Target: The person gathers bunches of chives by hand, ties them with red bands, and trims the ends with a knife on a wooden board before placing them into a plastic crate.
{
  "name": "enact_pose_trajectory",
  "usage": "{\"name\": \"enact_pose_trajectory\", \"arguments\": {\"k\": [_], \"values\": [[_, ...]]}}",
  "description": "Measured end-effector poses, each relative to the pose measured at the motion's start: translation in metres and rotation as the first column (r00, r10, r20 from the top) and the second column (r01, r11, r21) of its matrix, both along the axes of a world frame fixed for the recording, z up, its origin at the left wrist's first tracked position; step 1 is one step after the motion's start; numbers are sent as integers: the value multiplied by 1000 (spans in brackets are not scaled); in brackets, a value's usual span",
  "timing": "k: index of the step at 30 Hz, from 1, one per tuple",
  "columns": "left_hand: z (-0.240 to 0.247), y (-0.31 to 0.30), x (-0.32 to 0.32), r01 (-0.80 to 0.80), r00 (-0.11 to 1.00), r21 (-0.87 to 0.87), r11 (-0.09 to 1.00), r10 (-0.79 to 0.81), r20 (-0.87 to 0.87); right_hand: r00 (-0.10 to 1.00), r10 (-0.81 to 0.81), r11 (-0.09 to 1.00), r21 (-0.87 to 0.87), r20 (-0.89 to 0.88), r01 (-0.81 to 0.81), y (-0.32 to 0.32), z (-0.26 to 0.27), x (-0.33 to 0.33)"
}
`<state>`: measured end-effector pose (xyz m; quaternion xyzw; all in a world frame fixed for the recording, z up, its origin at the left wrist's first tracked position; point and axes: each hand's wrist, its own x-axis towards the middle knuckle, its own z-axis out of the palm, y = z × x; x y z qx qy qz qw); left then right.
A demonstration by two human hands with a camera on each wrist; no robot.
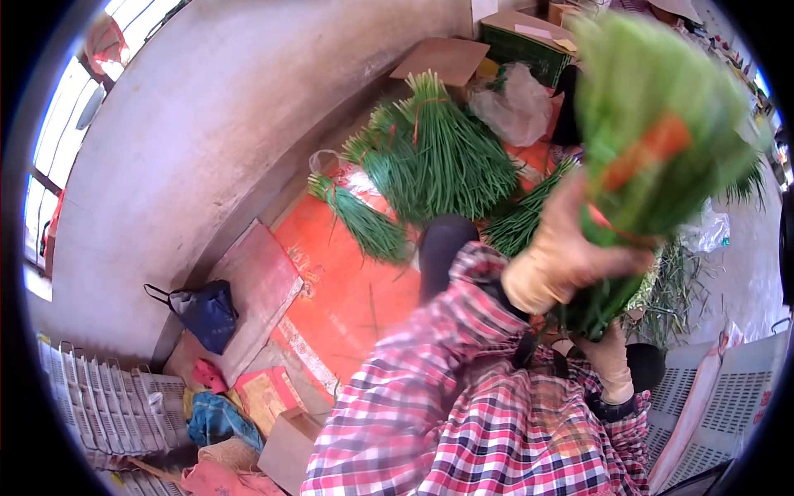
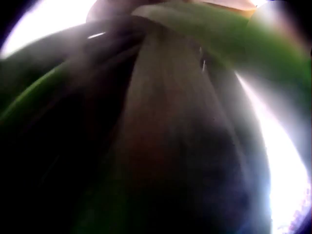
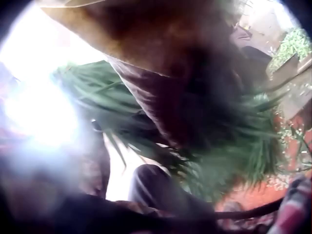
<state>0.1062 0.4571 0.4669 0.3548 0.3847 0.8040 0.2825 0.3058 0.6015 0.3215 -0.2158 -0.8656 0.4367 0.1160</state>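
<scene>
Red floor sheet (image 1: 356,302) below; left hand (image 1: 566,252) grips a green bundle (image 1: 666,169), right hand (image 1: 610,360) (grip unclear) beneath.

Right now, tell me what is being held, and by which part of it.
A leafy green bundle: the left hand grips it below its orange band. The right hand is at its lower end, its hold unclear.

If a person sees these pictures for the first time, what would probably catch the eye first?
Probably the large, blurred bundle of green stalks with an orange band, gripped by the left hand at the head view's right. Next might come the other tied green bundles on the red sheet, above centre, then the checked clothing along the bottom.
</scene>
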Motion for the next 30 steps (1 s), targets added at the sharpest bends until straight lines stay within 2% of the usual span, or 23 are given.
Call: {"name": "enact_pose_trajectory", "arguments": {"k": [1, 2, 3, 4, 5, 6, 8, 10, 12, 14, 16, 18, 20, 22, 24, 26, 28, 29, 30], "values": [[1, -12, -16, -89, 995, 96, 991, 83, 61, 986, -3, 1000, -26, 166, 8, 12, -11, 2], [10, -38, -34, -177, 973, -12, 984, 177, 147, 944, -5, 999, -47, 329, 21, 27, -18, 7], [18, -55, -53, -317, 948, 113, 942, 319, -5, 943, -3, 998, -52, 332, 21, 34, -19, 6], [-15, -75, -88, -426, 877, 265, 865, 467, -115, 967, -69, 984, -142, 247, 107, 39, -16, 4], [-44, -98, -100, -474, 832, 443, 761, 552, -58, 974, -155, 952, -238, 167, 192, 45, -16, 5], [-26, -125, -116, -607, 712, 296, 738, 670, -211, 974, -150, 957, -220, 172, 187, 65, -28, 8], [11, -166, -135, -612, 756, 41, 790, 600, -262, 969, -137, 980, -115, 206, 163, 79, -14, -3], [4, -201, -157, -561, 825, -64, 825, 550, -131, 958, -128, 984, -87, 259, 155, 80, 3, -27], [-23, -235, -186, -761, 647, -208, 615, 691, -324, 945, -110, 990, -56, 309, 133, 83, 4, -50], [-52, -245, -194, -856, 509, -339, 389, 746, -429, 946, 6, 1000, -13, 323, -3, 88, -14, -66], [-97, -249, -207, -841, 499, -448, 303, 752, -430, 936, 12, 1000, -15, 352, -8, 91, -26, -88], [-147, -257, -220, -787, 526, -575, 225, 733, -432, 894, 105, 982, 98, 436, -164, 107, -71, -102], [-175, -247, -224, -817, 466, -563, 127, 720, -514, 866, 105, 989, 40, 490, -143, 90, -47, -139], [-206, -252, -236, -719, 556, -658, 224, 754, -351, 789, 167, 962, 78, 591, -262, 86, -33, -154], [-250, -259, -264, -597, 557, -745, 297, 822, -119, 625, 99, 964, 82, 774, -254, 96, -44, -168], [-270, -255, -287, -539, 542, -768, 346, 841, -1, 587, 171, 920, 85, 792, -382, 127, -75, -172], [-318, -268, -323, -543, 479, -806, 238, 876, -64, 579, 188, 901, 95, 793, -423, 156, -112, -183], [-324, -266, -331, -454, 484, -875, 167, 871, -84, 579, 175, 907, 98, 797, -409, 165, -122, -193], [-343, -272, -344, -438, 498, -883, 171, 864, -80, 542, 135, 922, 95, 829, -375, 175, -132, -210]]}}
